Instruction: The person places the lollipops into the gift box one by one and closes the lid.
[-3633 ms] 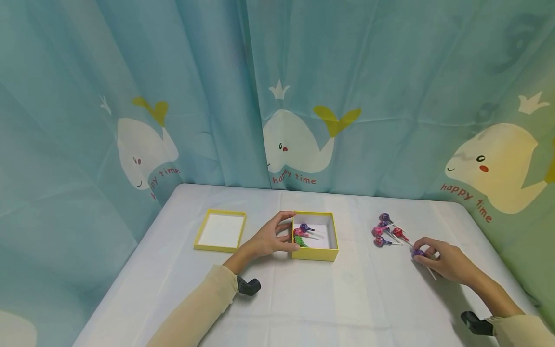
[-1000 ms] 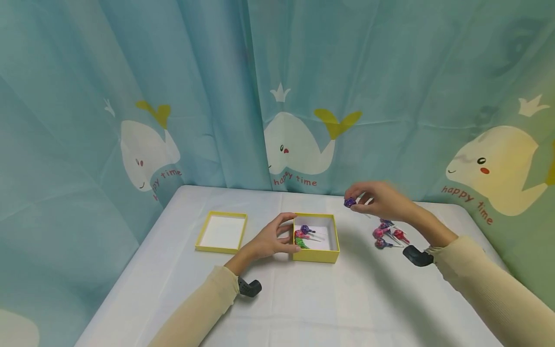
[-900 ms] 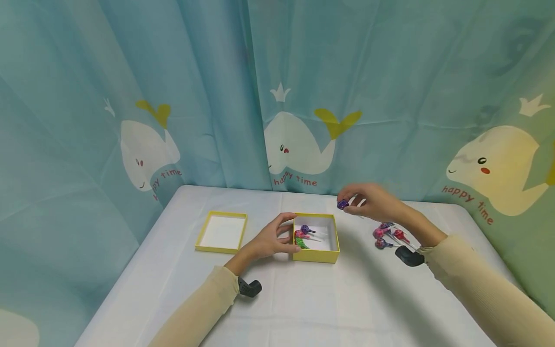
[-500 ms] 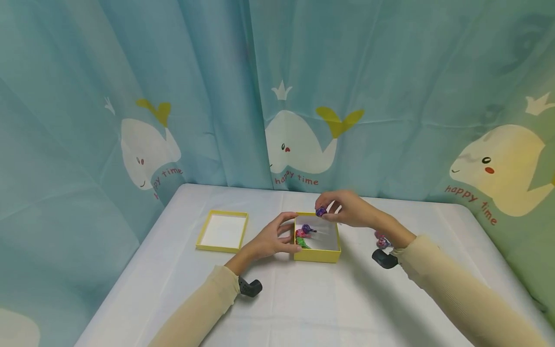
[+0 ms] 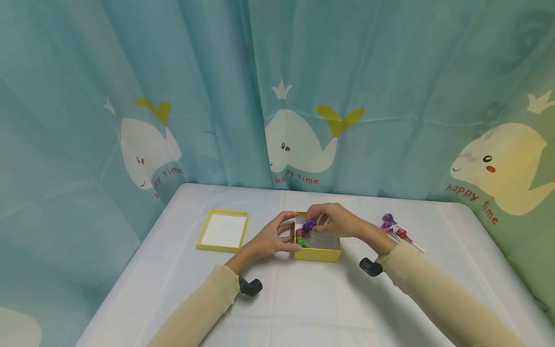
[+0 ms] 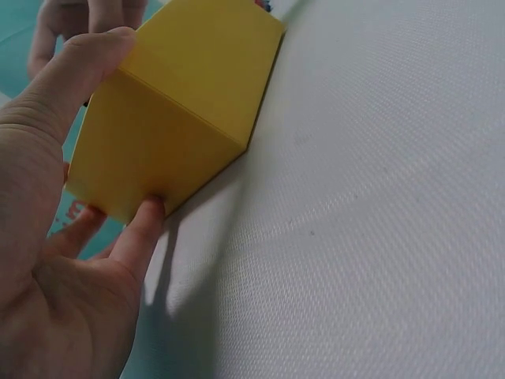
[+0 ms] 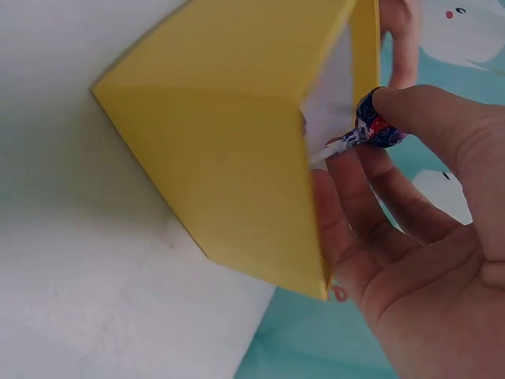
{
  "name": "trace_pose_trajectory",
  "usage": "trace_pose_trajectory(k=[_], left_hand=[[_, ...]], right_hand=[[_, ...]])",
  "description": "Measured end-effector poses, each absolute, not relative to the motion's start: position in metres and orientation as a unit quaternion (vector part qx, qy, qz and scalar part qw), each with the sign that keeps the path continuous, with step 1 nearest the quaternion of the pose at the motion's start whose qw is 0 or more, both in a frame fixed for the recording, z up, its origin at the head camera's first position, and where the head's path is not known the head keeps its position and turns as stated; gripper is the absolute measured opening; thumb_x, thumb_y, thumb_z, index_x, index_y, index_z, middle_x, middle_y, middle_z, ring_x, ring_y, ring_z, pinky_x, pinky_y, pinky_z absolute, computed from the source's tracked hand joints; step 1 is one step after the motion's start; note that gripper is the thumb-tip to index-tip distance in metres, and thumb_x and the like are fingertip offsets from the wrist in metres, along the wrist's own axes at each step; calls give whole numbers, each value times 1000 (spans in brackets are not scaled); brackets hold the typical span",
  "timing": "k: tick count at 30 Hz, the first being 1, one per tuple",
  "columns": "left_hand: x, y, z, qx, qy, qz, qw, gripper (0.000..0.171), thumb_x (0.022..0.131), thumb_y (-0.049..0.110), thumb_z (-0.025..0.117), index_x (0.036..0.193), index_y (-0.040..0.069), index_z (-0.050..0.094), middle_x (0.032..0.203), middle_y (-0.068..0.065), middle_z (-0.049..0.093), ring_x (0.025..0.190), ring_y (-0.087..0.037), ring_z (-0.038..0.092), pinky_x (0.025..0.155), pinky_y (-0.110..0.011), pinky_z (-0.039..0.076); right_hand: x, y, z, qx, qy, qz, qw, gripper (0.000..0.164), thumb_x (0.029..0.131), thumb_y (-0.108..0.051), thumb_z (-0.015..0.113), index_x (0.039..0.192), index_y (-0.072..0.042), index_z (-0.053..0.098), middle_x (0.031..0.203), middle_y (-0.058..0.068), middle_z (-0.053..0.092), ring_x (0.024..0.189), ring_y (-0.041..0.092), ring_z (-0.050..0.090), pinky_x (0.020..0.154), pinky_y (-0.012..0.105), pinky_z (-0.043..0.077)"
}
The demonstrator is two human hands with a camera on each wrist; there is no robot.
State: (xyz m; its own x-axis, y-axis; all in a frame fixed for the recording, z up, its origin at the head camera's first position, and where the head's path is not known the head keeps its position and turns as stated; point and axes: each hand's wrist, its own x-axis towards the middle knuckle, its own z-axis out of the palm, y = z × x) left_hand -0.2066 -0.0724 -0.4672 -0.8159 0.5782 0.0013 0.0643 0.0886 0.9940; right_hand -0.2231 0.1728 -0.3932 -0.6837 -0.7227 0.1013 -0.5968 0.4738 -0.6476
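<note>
In the head view my right hand [image 5: 336,220] is over the yellow box [image 5: 318,254], pinching a purple-wrapped lollipop [image 5: 309,225] by its head. The right wrist view shows the lollipop [image 7: 379,122] between thumb and fingers, its white stick pointing into the open box [image 7: 213,166]. My left hand [image 5: 270,237] grips the box's left side, thumb toward the front corner and index finger at the back rim. In the left wrist view the thumb of the left hand [image 6: 71,158] lies along the box edge while other fingertips press its side wall. A green lollipop [image 5: 301,241] and a pink one [image 5: 299,233] lie inside.
The shallow yellow-rimmed lid [image 5: 223,230] lies left of the box, white inside up. Several lollipops [image 5: 402,234] lie in a loose pile at the right, partly hidden by the right forearm. A whale-print curtain [image 5: 217,96] hangs behind the white table [image 5: 277,308].
My right hand picked up the purple lollipop from the table's right side, carried it left and lowered it into the box opening. The left hand keeps its place on the box.
</note>
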Motion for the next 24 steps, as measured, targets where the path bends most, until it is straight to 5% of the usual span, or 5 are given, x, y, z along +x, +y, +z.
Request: trace_pose_trajectory(k=[9, 17, 24], left_hand=[[-208, -72, -466, 223, 697, 647, 213, 88, 76, 3, 83, 147, 20, 33, 156, 0, 26, 142, -25, 30, 108, -36, 42], [-207, -73, -461, 223, 697, 645, 223, 89, 76, 1, 82, 149, 12, 30, 157, -5, 25, 143, -30, 29, 109, -41, 40], [-205, -71, -465, 224, 697, 648, 209, 88, 76, 2, 82, 147, 18, 33, 156, -1, 26, 142, -26, 31, 109, -40, 41]], right_hand=[[-220, 162, -411, -398, 853, -322, 98, 24, 84, 3, 73, 105, -5, 66, 96, 4, 70, 84, 16, 65, 74, 27, 58], [-218, 156, -418, -417, 845, -323, 88, 21, 84, 4, 72, 100, -6, 65, 92, 2, 69, 84, 15, 63, 73, 33, 59], [-216, 152, -420, -406, 853, -318, 79, 22, 82, 3, 74, 98, -9, 65, 90, 2, 69, 84, 18, 63, 73, 39, 60]])
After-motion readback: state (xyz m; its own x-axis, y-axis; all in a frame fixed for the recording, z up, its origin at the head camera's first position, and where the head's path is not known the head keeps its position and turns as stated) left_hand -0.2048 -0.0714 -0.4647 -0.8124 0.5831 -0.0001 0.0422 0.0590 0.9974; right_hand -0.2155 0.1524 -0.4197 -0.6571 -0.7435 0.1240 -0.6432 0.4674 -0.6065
